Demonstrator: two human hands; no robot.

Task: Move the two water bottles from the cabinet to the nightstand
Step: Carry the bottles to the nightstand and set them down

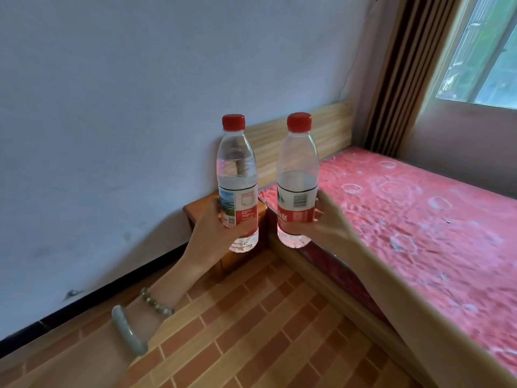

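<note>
I hold two clear water bottles with red caps upright in front of me. My left hand [215, 233] grips the left water bottle [237, 169] around its lower label. My right hand [327, 219] grips the right water bottle [298, 169] the same way; it is partly full. Behind and below them a small brown wooden nightstand [195, 212] stands in the corner between the wall and the bed, mostly hidden by my left hand and the left bottle. The cabinet is out of view.
A bed with a pink patterned mattress [419, 233] and a light wooden headboard [279, 141] fills the right side. The wall [112, 107] runs along the left. A brick-pattern floor [251, 331] lies below. A window and striped curtain are at the top right.
</note>
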